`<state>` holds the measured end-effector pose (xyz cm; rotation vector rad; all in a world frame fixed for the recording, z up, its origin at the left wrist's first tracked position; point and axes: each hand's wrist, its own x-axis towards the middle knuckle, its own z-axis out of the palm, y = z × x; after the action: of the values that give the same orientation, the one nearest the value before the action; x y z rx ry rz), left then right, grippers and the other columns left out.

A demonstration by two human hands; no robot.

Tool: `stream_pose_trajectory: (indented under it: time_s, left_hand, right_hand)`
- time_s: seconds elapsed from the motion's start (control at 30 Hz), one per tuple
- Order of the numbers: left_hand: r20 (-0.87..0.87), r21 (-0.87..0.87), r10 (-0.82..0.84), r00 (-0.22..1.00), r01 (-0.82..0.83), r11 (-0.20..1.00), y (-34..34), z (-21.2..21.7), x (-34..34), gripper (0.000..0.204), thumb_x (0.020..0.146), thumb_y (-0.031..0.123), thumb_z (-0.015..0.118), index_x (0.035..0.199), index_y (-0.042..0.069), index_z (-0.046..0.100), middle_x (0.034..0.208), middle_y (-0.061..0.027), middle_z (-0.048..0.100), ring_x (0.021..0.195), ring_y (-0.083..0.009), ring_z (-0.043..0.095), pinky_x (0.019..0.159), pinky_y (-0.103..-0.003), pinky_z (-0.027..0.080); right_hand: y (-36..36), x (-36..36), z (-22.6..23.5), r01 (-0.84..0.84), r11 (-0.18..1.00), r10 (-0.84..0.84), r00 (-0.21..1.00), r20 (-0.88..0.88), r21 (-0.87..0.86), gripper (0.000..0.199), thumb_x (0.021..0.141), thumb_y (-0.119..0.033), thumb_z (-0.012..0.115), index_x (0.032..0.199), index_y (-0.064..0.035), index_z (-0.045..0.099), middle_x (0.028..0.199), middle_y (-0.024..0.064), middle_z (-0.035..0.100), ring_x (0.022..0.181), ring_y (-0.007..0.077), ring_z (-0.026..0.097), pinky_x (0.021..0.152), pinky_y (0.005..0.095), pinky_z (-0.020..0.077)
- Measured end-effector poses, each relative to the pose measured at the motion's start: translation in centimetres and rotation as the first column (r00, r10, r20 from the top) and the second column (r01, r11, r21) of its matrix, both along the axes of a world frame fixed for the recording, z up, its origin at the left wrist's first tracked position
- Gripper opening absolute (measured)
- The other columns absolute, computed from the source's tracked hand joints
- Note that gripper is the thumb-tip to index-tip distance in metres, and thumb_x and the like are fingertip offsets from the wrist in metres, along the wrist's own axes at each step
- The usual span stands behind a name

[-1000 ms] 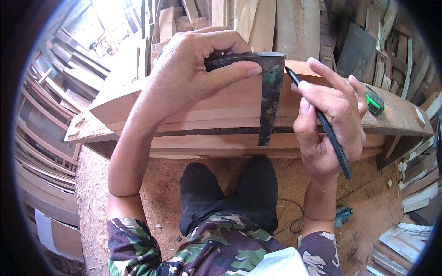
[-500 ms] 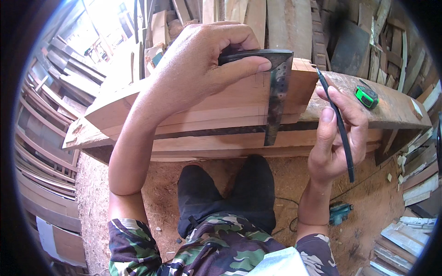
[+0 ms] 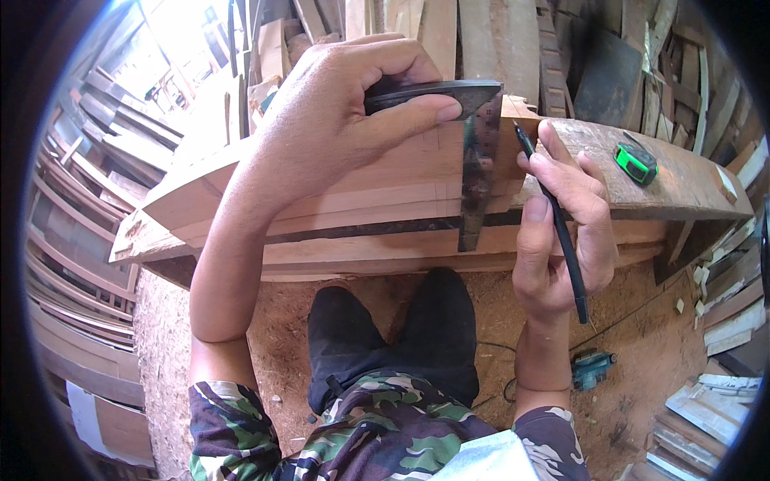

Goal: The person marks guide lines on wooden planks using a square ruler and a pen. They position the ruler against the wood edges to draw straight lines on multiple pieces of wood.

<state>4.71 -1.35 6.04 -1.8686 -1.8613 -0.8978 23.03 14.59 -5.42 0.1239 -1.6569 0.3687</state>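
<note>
My left hand (image 3: 345, 112) grips the dark stock of a try square (image 3: 479, 160), thumb in front and fingers behind. The stock lies along the top edge of a wooden board (image 3: 377, 184), and the metal blade hangs down across the board's near face. Faint pencil lines show on that face, left of the blade. Between the thumb and fingers of my right hand (image 3: 561, 228) is a slim black pencil (image 3: 565, 252). Its tip points up and left, close to the board's right end, right of the blade; whether it touches the wood I cannot tell.
The board rests on a wooden bench (image 3: 666, 176). A green and black tape measure (image 3: 636, 163) sits on its right part. A teal power tool (image 3: 592, 370) with a cable lies on the dusty floor. Timber pieces (image 3: 497, 48) lean behind the bench, with more stacked at both sides.
My right hand has moved left with the pencil, its tip now nearer the blade. My left hand and the square have shifted slightly left along the board.
</note>
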Motion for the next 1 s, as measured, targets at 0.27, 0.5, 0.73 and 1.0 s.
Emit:
stream_pose_trajectory:
  time_s: [0.27, 0.5, 0.73, 1.0]
  left_hand:
    - [0.008, -0.032, -0.007, 1.000, 0.007, 0.999, 0.01, 0.12, 0.00, 0.027, 0.102, 0.030, 0.080, 0.100, 0.004, 0.075, 0.071, 0.0069, 0.059, 0.064, -0.0008, 0.051, 0.056, -0.021, 0.036]
    - [0.018, -0.022, -0.058, 0.998, 0.059, 0.998, 0.06, 0.11, -0.22, 0.027, 0.103, 0.031, 0.079, 0.097, 0.005, 0.073, 0.068, 0.0077, 0.058, 0.059, 0.0004, 0.050, 0.052, -0.019, 0.032]
    - [-0.012, -0.014, -0.053, 0.999, 0.053, 0.998, 0.01, 0.07, -0.13, 0.028, 0.103, 0.032, 0.079, 0.095, 0.006, 0.072, 0.066, 0.0069, 0.057, 0.056, -0.0003, 0.050, 0.051, -0.019, 0.031]
    - [-0.015, -0.005, -0.048, 0.999, 0.048, 0.999, 0.18, -0.03, -0.16, 0.026, 0.102, 0.029, 0.080, 0.096, 0.005, 0.072, 0.068, 0.0075, 0.056, 0.059, -0.0004, 0.048, 0.053, -0.021, 0.032]
  right_hand:
    - [0.07, 0.07, 0.16, 0.036, 0.999, -0.036, 0.999, -0.003, 0.032, 0.026, 0.093, -0.005, 0.070, 0.119, -0.0058, 0.074, 0.111, 0.0132, 0.082, 0.124, 0.0320, 0.076, 0.119, 0.0477, 0.0396]
    - [-0.19, -0.01, 0.28, 0.078, 0.995, -0.078, 0.997, 0.003, 0.056, 0.027, 0.092, -0.003, 0.073, 0.118, -0.0089, 0.077, 0.111, 0.0111, 0.082, 0.124, 0.0310, 0.076, 0.119, 0.0464, 0.0377]
    - [-0.54, -0.26, 0.04, 0.150, 0.986, -0.151, 0.988, 0.013, 0.077, 0.027, 0.095, -0.006, 0.075, 0.121, -0.0123, 0.078, 0.112, 0.0077, 0.082, 0.124, 0.0293, 0.076, 0.123, 0.0442, 0.0328]
    - [-0.61, -0.66, -0.39, 0.208, 0.972, -0.211, 0.977, 0.017, 0.110, 0.026, 0.098, -0.006, 0.074, 0.122, -0.0129, 0.077, 0.113, 0.0066, 0.082, 0.125, 0.0293, 0.076, 0.125, 0.0439, 0.0297]
